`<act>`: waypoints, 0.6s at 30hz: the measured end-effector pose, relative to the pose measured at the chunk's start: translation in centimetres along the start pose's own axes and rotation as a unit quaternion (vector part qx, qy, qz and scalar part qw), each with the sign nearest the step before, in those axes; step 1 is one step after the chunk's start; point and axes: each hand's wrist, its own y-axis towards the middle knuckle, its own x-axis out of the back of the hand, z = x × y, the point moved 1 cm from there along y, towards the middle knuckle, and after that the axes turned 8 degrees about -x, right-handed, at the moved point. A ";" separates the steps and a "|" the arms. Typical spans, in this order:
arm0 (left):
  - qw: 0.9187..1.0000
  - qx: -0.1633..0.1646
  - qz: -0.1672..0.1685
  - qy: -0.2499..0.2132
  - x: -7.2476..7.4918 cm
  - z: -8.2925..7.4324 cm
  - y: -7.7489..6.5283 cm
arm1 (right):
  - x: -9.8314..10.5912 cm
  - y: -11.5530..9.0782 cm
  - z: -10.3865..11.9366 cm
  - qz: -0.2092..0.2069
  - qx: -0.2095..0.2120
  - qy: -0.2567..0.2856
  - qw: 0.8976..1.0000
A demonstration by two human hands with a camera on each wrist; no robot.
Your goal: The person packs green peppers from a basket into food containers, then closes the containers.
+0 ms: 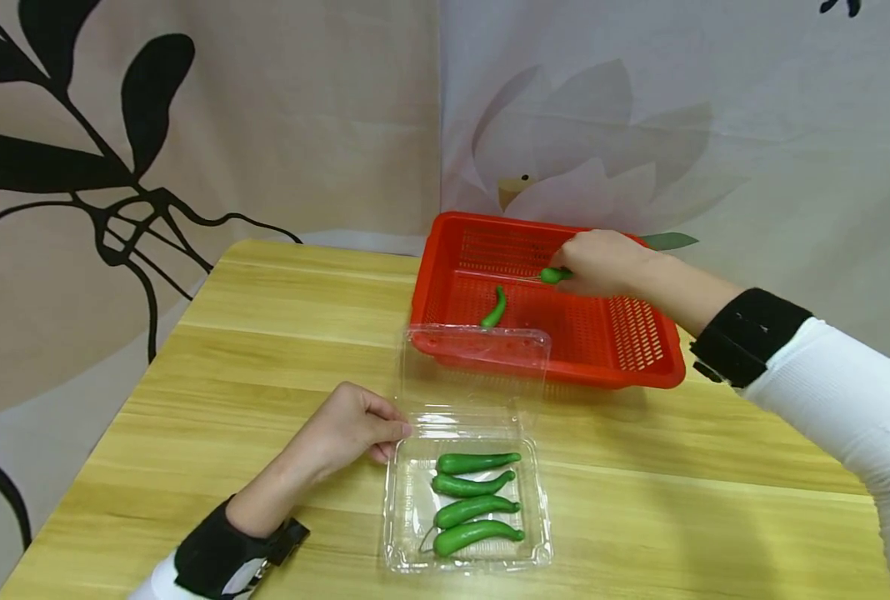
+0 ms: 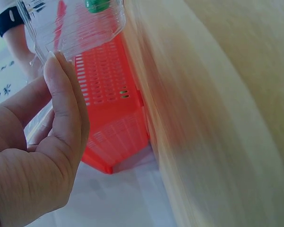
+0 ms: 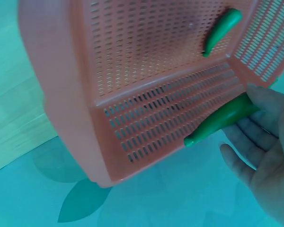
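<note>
My right hand point(image 1: 602, 262) grips a green chili pepper point(image 3: 225, 118) over the red basket, thumb on one side and fingers beneath. Another green pepper point(image 1: 494, 307) lies on the basket's floor. At the near side, my left hand point(image 1: 355, 427) pinches the left edge of a clear plastic clamshell box point(image 1: 394, 517) close to its hinge; thumb and fingertips meet at that edge in the left wrist view. Several green peppers point(image 1: 478, 508) lie side by side in the box's base. Its raised lid point(image 1: 475, 375) leans back and overlaps the basket's front in the head view.
The red slotted basket point(image 1: 658, 371) stands at the back of the wooden table point(image 1: 265, 350), by a patterned cloth backdrop point(image 1: 325, 117). The table's left edge runs diagonally past my left forearm.
</note>
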 end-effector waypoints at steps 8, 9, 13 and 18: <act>1.000 0.000 0.000 0.000 -0.2 0.0 0.0 | 1.4 -3.3 0.7 -0.057 0.006 0.035 0.998; 1.000 0.001 0.000 0.001 -0.2 0.0 0.0 | 1.5 -3.7 0.9 -0.064 0.008 0.041 0.997; 1.000 -0.001 -0.001 0.008 -0.2 0.0 0.1 | 2.1 -5.2 1.4 -0.094 0.009 0.060 0.994; 1.000 -0.009 -0.003 0.012 -0.1 -0.1 0.2 | 2.3 -7.3 2.5 -0.124 0.003 0.083 0.989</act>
